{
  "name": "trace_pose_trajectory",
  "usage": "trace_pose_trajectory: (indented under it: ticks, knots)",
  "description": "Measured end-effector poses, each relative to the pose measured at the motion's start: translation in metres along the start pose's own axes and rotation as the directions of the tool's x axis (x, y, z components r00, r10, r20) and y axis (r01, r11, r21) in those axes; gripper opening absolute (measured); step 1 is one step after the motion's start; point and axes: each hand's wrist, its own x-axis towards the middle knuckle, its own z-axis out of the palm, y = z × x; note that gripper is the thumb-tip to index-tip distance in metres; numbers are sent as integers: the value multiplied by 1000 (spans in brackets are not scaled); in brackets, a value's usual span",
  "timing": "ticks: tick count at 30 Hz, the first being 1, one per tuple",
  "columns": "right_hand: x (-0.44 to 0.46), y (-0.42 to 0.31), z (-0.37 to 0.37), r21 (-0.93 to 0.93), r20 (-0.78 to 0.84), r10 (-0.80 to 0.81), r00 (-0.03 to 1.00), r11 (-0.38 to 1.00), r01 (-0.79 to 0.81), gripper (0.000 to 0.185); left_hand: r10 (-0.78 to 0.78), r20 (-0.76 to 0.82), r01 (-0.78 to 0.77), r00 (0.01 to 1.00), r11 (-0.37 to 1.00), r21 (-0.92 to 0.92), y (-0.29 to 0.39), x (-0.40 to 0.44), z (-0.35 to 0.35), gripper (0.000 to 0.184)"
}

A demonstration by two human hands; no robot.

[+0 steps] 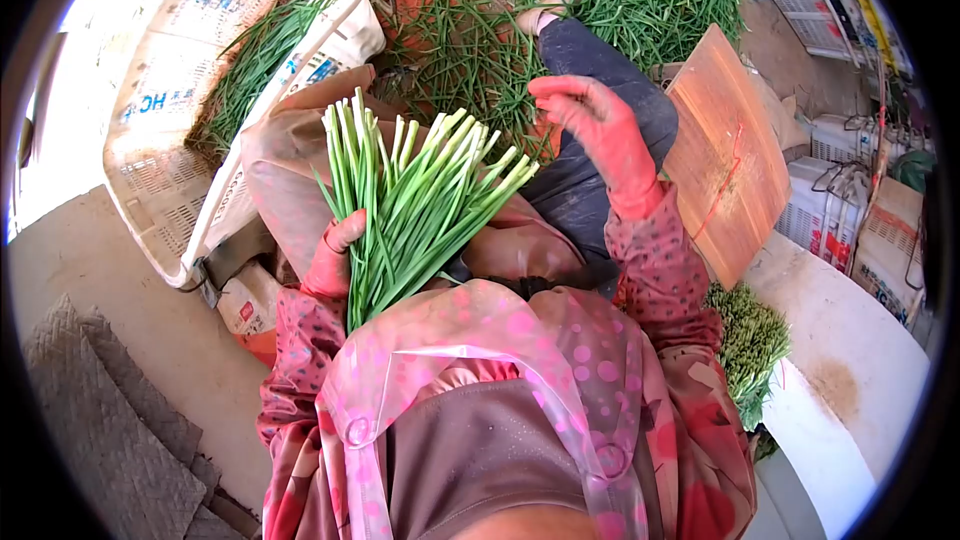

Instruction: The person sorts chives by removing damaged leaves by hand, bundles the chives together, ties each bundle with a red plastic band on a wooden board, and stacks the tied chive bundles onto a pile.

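My left hand, in a red glove, grips a bunch of garlic chives over my lap. The bunch fans out, its pale cut ends pointing up and away from me and its green leaves towards my apron. My right hand, also in a red glove, is raised to the right of the bunch, apart from it. Its fingers are bent loosely with a gap to the thumb, and nothing shows between them. Beyond my hands a heap of loose chives covers the floor.
A white plastic crate with chives inside stands tilted at the left. A wooden board leans at the right, near bundled chives. Stacked crates stand farther right. Grey matting lies at lower left.
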Motion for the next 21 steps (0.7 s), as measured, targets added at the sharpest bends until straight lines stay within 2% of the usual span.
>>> trace_pose_trajectory:
  ticks: [1,2,3,5,6,7,9,10,11,13,14,15,16,17,18,19,21]
  knots:
    - [-7,-1,5,-93,12,-97,995,991,98,31,-7,-3,7,1000,1000,2,-1,0,-1,63]
    - [-6,0,6,-390,189,-350,917,830,397,33,-8,-4,8,1000,1000,7,-1,0,0,63]
    - [-12,-1,19,-522,202,-329,923,761,385,33,-10,-2,10,1000,1000,12,0,1,1,64]
    - [-9,18,27,-669,278,-261,925,638,381,34,-10,23,9,1000,999,43,1,2,-1,63]
    - [-4,18,24,-662,341,-186,922,649,375,31,-19,30,18,999,999,36,0,3,-2,62]
    - [-1,21,22,-661,345,-187,920,647,379,31,-24,35,23,999,999,28,0,3,-3,61]
    - [-1,29,20,-489,394,-130,910,809,327,26,-11,18,11,1000,1000,12,-2,1,-4,59]
    - [-5,28,22,-462,408,-230,884,782,417,20,-2,28,2,1000,1000,15,-3,1,-4,58]
    - [-8,30,24,-463,406,-226,885,784,413,20,1,40,-2,999,1000,19,-3,1,-5,58]
    - [-9,30,30,-189,254,-111,961,969,161,16,-20,52,21,998,1000,-16,-6,3,-11,58]
    - [-8,25,26,-124,203,130,970,987,-107,19,0,56,0,998,1000,-3,-9,5,-16,59]
    - [-5,31,23,-126,204,130,970,986,-105,19,21,59,-22,998,1000,8,-10,5,-19,59]
    - [2,41,18,163,60,85,995,982,-94,21,3,55,-2,998,1000,-26,-9,2,-6,59]
    - [7,48,13,436,-94,83,992,899,-33,22,7,55,-5,998,1000,-29,-10,1,-8,59]
    - [7,44,1,453,-179,124,976,891,-30,23,14,64,-13,998,1000,-17,-9,1,-9,59]
    - [9,37,-8,290,-202,102,974,956,-40,22,25,74,-25,997,1000,-5,-9,2,-11,59]
    - [-5,14,-7,13,-157,-48,986,999,51,20,33,70,-31,997,999,-18,-9,2,-13,59]
